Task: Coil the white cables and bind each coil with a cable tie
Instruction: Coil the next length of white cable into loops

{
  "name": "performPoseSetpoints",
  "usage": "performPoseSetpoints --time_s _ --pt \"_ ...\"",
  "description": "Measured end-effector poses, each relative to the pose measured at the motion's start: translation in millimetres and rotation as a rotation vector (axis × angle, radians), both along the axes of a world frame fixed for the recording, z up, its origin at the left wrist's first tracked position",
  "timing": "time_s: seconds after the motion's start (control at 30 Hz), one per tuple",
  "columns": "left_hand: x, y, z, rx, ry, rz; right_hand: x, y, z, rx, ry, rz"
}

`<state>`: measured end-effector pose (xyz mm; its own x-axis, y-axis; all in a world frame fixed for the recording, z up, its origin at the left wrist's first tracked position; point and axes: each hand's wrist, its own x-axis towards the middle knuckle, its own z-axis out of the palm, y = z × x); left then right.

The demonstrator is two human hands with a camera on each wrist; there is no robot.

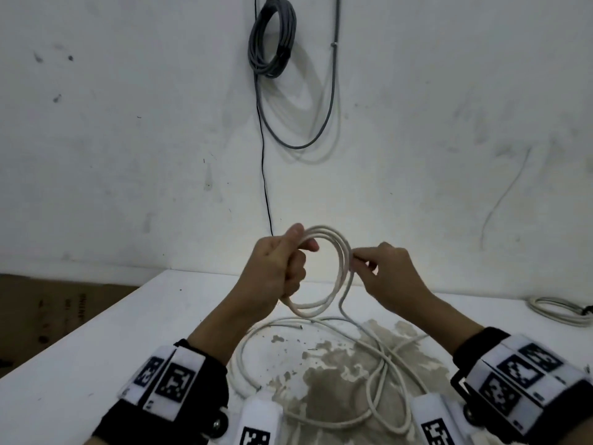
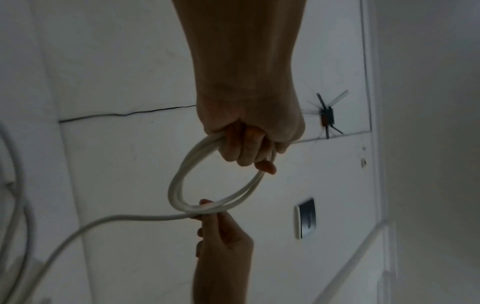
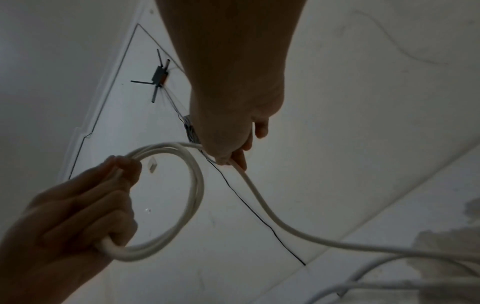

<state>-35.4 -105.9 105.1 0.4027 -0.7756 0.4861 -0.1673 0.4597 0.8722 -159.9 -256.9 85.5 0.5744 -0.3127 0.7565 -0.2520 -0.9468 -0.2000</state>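
A white cable coil (image 1: 337, 268) of a few loops hangs in the air above the table. My left hand (image 1: 282, 264) grips the coil's left side in a fist, also seen in the left wrist view as left hand (image 2: 249, 144) around the coil (image 2: 182, 185). My right hand (image 1: 385, 271) pinches the cable at the coil's right side; in the right wrist view the right hand (image 3: 233, 144) holds the strand (image 3: 259, 195) that runs down to the table. The loose remainder of the cable (image 1: 378, 364) lies in tangled loops on the table.
The white table (image 1: 96, 348) has a worn brown patch (image 1: 337, 380) under the loose cable. Another white coil (image 1: 558, 311) lies at the table's far right. A grey cable bundle (image 1: 272, 36) hangs on the wall. Cardboard (image 1: 48, 313) lies left of the table.
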Motion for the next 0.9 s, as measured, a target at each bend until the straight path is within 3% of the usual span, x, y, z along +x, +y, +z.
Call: performPoseSetpoints --time_s 0.1,0.17,0.27,0.43,0.7,0.8,0.9 --pt "2.8 0.4 2.4 -0.044 0.303 -0.071 4.5 11.4 -12.0 0.106 0.092 0.052" --pt "6.4 -0.7 2.3 -0.082 0.401 -0.079 7.4 22.0 -15.4 0.270 0.130 0.124" --pt "12.2 -1.1 3.0 -0.106 0.426 -0.039 9.4 30.7 -17.6 0.520 0.191 0.174" --pt "23.0 4.3 5.3 -0.113 0.418 0.010 4.3 28.0 -12.9 0.664 0.258 0.140" --pt "41.7 11.2 20.9 -0.288 0.478 -0.012 -6.0 27.2 -38.8 0.585 0.690 0.153" --pt "46.6 16.5 31.9 -0.360 0.478 0.034 -8.8 29.8 -50.9 0.609 0.659 0.196" --pt "44.5 16.7 35.7 -0.405 0.464 0.147 -5.6 32.0 -50.4 0.431 0.653 0.212"
